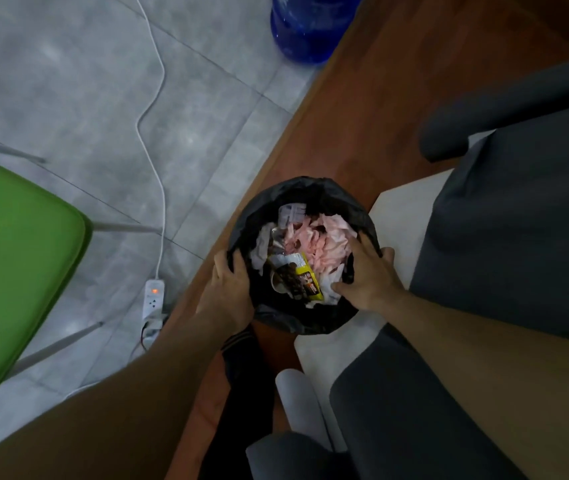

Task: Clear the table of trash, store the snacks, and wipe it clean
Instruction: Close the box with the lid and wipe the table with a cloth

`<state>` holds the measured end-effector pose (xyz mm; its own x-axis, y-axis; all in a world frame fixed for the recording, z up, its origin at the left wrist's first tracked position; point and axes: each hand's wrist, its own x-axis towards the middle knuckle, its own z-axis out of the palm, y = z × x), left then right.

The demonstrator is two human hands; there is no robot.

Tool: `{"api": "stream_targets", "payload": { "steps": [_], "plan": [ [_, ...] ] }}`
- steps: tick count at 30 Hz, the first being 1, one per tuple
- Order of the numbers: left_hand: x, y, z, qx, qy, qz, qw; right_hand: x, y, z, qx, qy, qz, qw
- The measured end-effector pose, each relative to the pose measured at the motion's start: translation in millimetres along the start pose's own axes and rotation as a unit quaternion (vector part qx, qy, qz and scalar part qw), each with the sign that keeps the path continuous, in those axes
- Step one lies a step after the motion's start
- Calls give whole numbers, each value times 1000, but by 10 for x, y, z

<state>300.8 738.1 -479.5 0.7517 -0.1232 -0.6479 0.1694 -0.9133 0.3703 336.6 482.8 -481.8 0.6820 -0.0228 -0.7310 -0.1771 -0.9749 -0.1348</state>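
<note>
Both left hand [232, 289] and right hand [369, 273] grip the bin rim [310, 187].

Glossy black plastic bin liner [305, 320], crumpled pink paper [314, 244], shiny yellow wrapper [305, 280], matt grey floor tiles [68, 81], smooth green plastic chair [16, 258]
</note>
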Motion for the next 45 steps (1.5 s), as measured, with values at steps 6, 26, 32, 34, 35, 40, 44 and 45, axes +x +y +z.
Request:
{"api": "stream_targets", "payload": {
  "steps": [6,26,32,34,35,40,44,45],
  "plan": [
    [19,32,74,34,-34,0,999,148,111,234,5,-29,17,999],
    [-380,543,-1154,81,-51,28,995,-655,-619,-808,55,-54,-42,996],
    [-1077,984,-1913,163,34,40,985,-1567,-845,-1641,-7,-14,-80,997],
    [-1358,1123,-2139,181,66,44,980,-1856,-876,-1881,-23,13,-97,995],
    [-1501,1196,-2247,187,82,46,978,-1994,-882,-1996,-26,27,-103,994],
    [-2178,1550,-2703,189,121,34,974,-2636,-902,-2541,-31,88,-134,987],
    [-2678,1837,-3015,190,158,26,969,-3147,-921,-2906,-31,133,-155,978],
    [-2789,1905,-3088,189,168,24,967,-3266,-920,-2985,-33,144,-160,976]
  ]
}}
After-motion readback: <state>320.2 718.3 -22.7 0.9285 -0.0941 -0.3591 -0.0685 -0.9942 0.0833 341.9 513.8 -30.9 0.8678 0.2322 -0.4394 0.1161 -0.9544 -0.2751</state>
